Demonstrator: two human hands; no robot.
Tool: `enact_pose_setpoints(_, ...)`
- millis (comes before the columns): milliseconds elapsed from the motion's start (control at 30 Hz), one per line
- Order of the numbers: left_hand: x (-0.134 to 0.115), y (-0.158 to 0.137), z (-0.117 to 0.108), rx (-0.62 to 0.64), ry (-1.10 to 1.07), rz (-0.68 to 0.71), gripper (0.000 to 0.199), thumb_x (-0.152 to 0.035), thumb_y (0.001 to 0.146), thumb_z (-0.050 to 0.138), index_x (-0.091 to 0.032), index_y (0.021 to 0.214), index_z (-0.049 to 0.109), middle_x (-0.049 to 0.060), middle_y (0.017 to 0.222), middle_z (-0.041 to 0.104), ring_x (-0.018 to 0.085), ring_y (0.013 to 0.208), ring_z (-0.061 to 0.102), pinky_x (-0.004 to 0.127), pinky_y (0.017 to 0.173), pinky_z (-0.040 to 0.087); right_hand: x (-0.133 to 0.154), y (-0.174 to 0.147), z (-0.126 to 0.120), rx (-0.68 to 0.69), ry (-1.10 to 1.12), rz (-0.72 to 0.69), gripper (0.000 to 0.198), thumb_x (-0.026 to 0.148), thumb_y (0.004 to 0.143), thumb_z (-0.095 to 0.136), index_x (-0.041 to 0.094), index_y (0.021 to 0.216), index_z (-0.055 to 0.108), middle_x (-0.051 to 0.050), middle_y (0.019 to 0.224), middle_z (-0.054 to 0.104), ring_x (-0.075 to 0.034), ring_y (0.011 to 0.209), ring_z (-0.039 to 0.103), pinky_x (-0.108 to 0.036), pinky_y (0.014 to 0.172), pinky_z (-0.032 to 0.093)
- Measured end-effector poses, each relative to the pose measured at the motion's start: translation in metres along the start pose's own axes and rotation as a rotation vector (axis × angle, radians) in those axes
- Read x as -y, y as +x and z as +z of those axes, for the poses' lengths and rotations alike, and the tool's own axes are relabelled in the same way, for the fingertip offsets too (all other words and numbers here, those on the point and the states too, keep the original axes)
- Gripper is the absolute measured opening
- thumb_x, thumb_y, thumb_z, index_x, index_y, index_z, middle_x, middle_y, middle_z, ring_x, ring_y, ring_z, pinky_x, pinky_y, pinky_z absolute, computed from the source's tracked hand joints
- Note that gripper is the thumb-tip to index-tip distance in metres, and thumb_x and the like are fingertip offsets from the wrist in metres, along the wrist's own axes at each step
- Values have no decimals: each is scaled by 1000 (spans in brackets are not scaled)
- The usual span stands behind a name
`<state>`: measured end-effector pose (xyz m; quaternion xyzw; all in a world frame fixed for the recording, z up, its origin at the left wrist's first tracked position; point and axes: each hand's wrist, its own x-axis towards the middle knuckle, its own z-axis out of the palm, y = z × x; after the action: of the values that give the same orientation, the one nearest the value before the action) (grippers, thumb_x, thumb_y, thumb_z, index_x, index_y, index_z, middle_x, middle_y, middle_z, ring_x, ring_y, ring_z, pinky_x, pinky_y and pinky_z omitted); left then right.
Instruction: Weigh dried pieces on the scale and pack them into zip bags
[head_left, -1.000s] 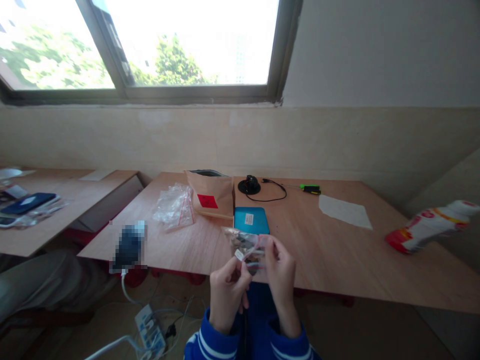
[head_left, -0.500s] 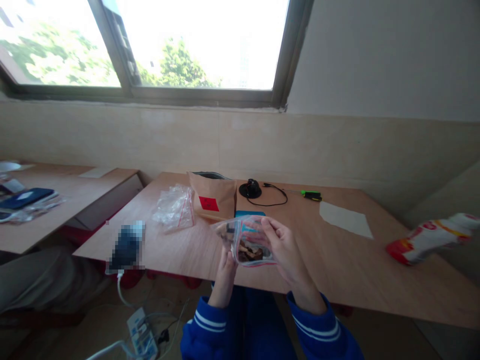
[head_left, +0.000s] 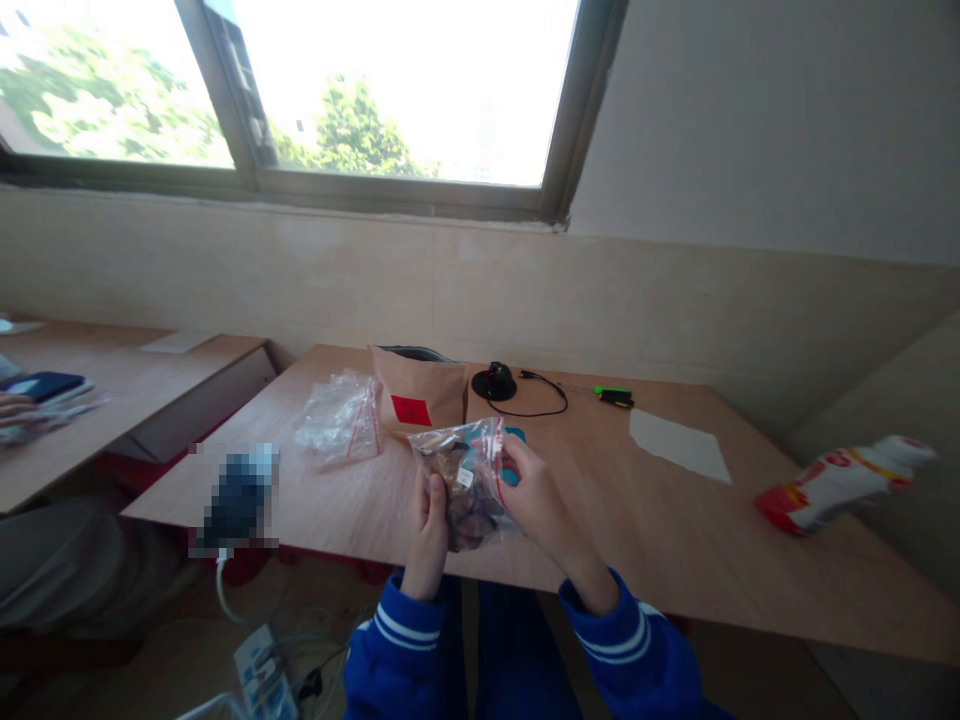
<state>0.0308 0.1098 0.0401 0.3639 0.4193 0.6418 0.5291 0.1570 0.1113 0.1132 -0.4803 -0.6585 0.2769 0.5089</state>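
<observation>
A clear zip-lock bag (head_left: 466,515) with brown, dried-looking pieces inside is held up over the table's front edge. My left hand (head_left: 427,525) is closed on its left side, thumb on the front. At the red zip strip on the bag's right, my right hand (head_left: 534,490) pinches the edge. A small white label shows through the plastic. Behind the bag stands a brown paper pouch (head_left: 439,390) with a red label, its top open. Several flattened clear bags (head_left: 337,415) lie left of the pouch. A blue item (head_left: 514,436) is partly hidden behind my right hand.
On the table (head_left: 660,540) are a black round-based device with a cable (head_left: 495,382), a green-and-black screwdriver (head_left: 615,396), a sheet of paper (head_left: 679,445) and a red-and-white bottle (head_left: 840,485). A blurred-out phone-like object (head_left: 236,500) lies front left. A power strip (head_left: 264,672) rests below.
The bag has turned from its opening facing me to its flat side facing me. My right hand has moved down the zip edge. The view has shifted slightly.
</observation>
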Motion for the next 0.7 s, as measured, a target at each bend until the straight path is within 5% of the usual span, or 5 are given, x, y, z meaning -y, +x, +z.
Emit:
enact_pose_setpoints(267, -2, 18, -5, 2, 162, 156, 58, -60, 86, 46, -20, 126, 56, 8, 138, 52, 22, 135, 39, 35, 116, 24, -18, 19, 17, 316, 345, 144, 39, 36, 77, 67, 20, 111, 54, -6, 111, 65, -20, 104, 62, -37, 97, 47)
enact_pose_setpoints(533, 3, 23, -14, -27, 320, 150, 55, -57, 88, 41, -19, 123, 60, 9, 132, 58, 25, 130, 46, 39, 114, 29, -22, 26, 37, 347, 425, 205, 49, 34, 67, 78, 20, 105, 51, -7, 107, 64, -22, 102, 62, -39, 93, 48)
enact_pose_setpoints(700, -1, 24, -15, -112, 182, 91, 49, -54, 90, 42, -21, 121, 61, 7, 130, 60, 22, 128, 48, 38, 114, 29, -25, 29, 44, 292, 368, 219, 42, 30, 66, 76, 19, 100, 55, -5, 99, 66, -21, 92, 64, -38, 87, 50)
